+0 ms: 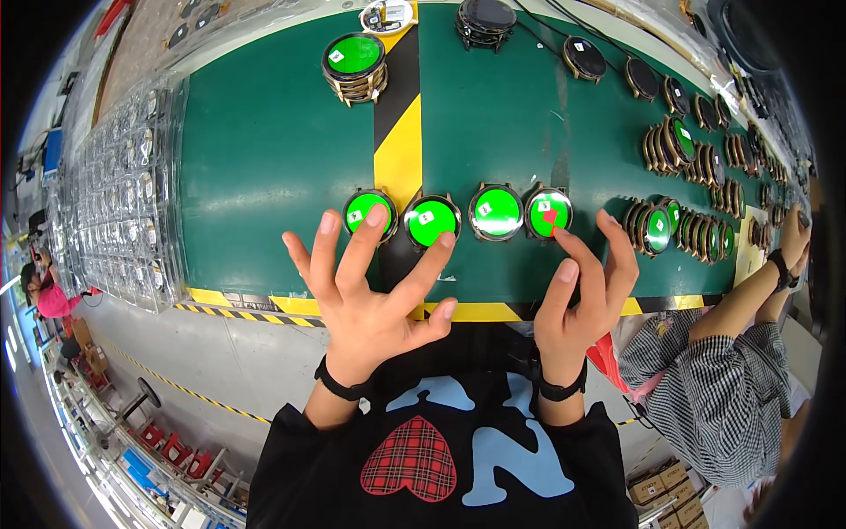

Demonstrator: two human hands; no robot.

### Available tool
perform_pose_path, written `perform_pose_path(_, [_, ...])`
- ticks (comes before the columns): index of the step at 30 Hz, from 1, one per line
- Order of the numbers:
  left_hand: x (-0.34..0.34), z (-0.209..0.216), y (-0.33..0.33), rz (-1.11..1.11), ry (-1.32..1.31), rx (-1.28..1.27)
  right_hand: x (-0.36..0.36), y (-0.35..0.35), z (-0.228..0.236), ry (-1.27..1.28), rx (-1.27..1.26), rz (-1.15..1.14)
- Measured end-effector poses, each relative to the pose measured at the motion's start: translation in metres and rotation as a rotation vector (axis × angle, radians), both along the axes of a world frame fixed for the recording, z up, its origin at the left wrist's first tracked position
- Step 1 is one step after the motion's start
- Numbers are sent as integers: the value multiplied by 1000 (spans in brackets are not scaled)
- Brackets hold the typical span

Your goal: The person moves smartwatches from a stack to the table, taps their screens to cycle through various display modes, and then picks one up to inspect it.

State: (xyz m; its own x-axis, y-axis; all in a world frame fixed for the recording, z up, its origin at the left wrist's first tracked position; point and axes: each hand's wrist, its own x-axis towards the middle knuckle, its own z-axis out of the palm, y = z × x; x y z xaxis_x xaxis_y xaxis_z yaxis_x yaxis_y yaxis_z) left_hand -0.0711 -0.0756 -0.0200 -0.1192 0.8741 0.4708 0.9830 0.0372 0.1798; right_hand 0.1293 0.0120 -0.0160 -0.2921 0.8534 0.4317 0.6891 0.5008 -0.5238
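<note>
Four round discs with bright green faces lie in a row on the green bench [264, 159]: disc one [368, 212], disc two [432, 220], disc three [495, 212] and disc four [548, 212]. My left hand [370, 291] is spread open, its fingertips resting on discs one and two. My right hand [583, 282] has its fingers apart too, the index tip touching the lower edge of disc four by a small red tab. Neither hand grips anything.
A stack of green-faced discs [354, 66] and a dark stack [485, 22] stand at the far side. Rows of upright discs [683, 229] fill the right. Clear trays of parts [123, 194] lie left. A co-worker in a checked sleeve [705, 388] reaches in at right.
</note>
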Motion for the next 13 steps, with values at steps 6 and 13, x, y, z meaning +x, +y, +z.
perform_pose_path(6, [-1,-2,-7,63,-143,12,-8,3,13,-234,36,28])
perform_pose_path(13, [-3,1,1,-34,-11,-2,1,-2,-10,194,-35,18])
